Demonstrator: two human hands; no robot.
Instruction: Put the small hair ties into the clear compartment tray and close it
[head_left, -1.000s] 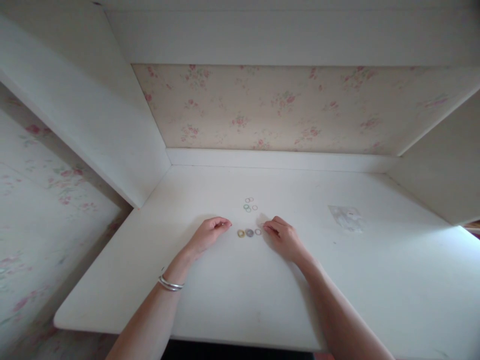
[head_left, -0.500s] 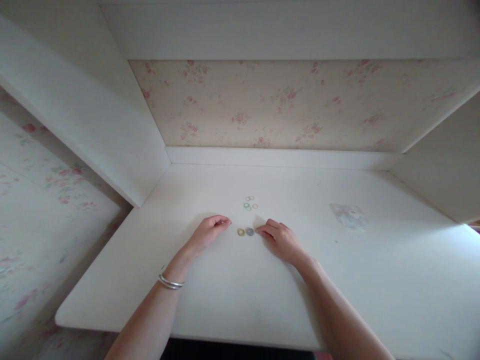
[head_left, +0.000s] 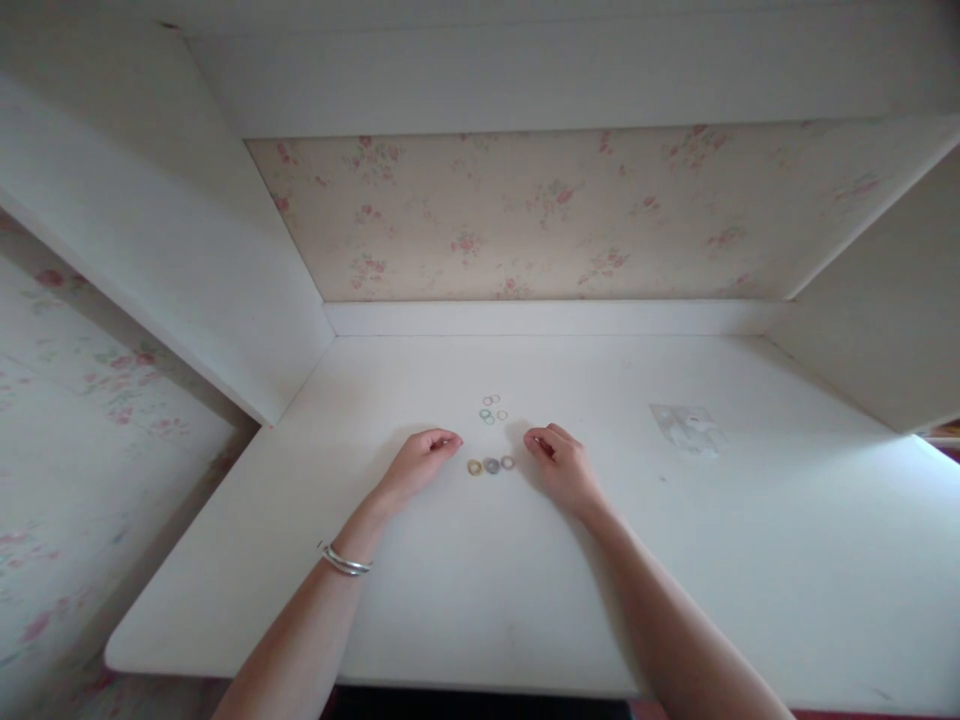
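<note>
The right hand [head_left: 561, 462] has drawn back from the row of three small rings [head_left: 491, 465], leaving the third, pale ring at the row's right end where half a second ago the fingertips covered it. From the left: a silver bangle [head_left: 343, 561] circles the wrist of the left hand [head_left: 420, 462], which rests loosely curled and holding nothing, fingertips just left of the yellow ring. The row lies between the two hands on the white tabletop [head_left: 480, 590]. The right hand, also curled and free of any ring, sits just right of it. A loose cluster of rings [head_left: 491, 409] lies beyond; a small clear packet [head_left: 684, 426] lies well right. The lining-up appears mid-way; a further ring would call for a fine fingertip pinch.
</note>
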